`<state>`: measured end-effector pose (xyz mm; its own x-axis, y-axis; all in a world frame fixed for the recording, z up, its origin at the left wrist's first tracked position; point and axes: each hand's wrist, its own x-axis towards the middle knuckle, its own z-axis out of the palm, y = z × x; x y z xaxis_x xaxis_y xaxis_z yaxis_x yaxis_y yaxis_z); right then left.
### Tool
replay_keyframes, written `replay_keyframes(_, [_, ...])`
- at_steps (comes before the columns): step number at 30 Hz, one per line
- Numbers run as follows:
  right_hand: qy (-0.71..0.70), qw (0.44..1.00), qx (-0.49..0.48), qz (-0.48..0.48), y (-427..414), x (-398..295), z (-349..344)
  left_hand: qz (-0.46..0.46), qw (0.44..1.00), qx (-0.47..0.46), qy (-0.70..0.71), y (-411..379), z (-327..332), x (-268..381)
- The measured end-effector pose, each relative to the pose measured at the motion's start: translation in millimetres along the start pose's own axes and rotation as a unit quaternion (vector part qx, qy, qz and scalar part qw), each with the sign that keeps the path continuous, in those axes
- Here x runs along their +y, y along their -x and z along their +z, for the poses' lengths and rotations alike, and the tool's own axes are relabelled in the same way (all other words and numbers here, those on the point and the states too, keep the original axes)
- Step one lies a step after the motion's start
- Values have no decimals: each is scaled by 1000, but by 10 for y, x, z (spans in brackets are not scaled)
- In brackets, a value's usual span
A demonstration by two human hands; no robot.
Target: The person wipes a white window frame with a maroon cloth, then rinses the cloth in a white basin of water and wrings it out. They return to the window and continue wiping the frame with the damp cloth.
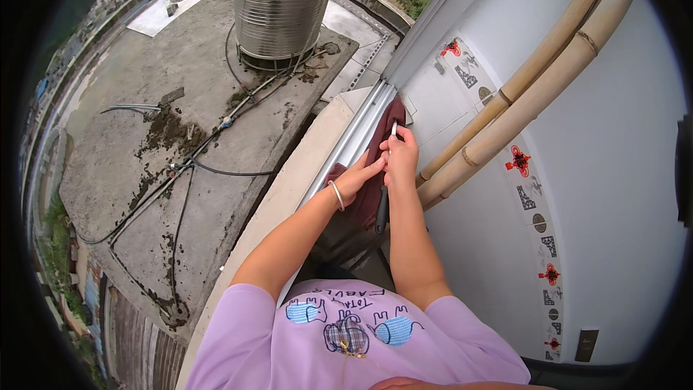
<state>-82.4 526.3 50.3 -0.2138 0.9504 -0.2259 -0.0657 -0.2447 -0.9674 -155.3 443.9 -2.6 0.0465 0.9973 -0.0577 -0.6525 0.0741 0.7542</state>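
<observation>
A dark red cloth (pixel 373 189) lies draped along the white window track (pixel 352 143). My right hand (pixel 401 157) grips a slim tool with a black handle (pixel 382 210); its pale metal shaft (pixel 394 128) shows above my fingers, its upper end against the cloth. What kind of tool it is cannot be told. My left hand (pixel 360 176), with a pale bangle at the wrist, reaches across the cloth and touches my right hand near the shaft, its fingers extended. Whether it also holds the tool is hidden.
Two bamboo poles (pixel 520 89) slant close beside my right forearm. A tiled wall (pixel 487 276) stands at the right, with a switch plate (pixel 586 345) low down. Left of the ledge (pixel 270 189), a concrete roof (pixel 135 173) carries pipes (pixel 208 143) and a ribbed metal tank (pixel 281 11).
</observation>
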Motion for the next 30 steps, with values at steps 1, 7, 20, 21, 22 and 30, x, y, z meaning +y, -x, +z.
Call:
replay_keyframes(1, [58, 998, 30, 3, -280, 86, 84, 3, 998, 5, 62, -120, -35, 13])
replay_keyframes(7, [469, 858, 183, -100, -1884, 242, -32, -33, 989, 63, 133, -929, -91, 170])
replay_keyframes(20, [834, 537, 17, -128, -2336, -119, 663, 32, 986, 164, 27, -1484, -594, -123])
replay_keyframes(21, [849, 508, 6, -145, -2401, -187, 658, 36, 985, 166, 29, -1454, -594, -136])
replay_keyframes(22, [861, 480, -7, -168, -2446, -278, 699, 45, 984, 172, 29, -1433, -607, -109])
replay_keyframes(30, [875, 461, -64, -133, -2149, -491, 823, -11, 963, 223, -154, -725, -536, -51])
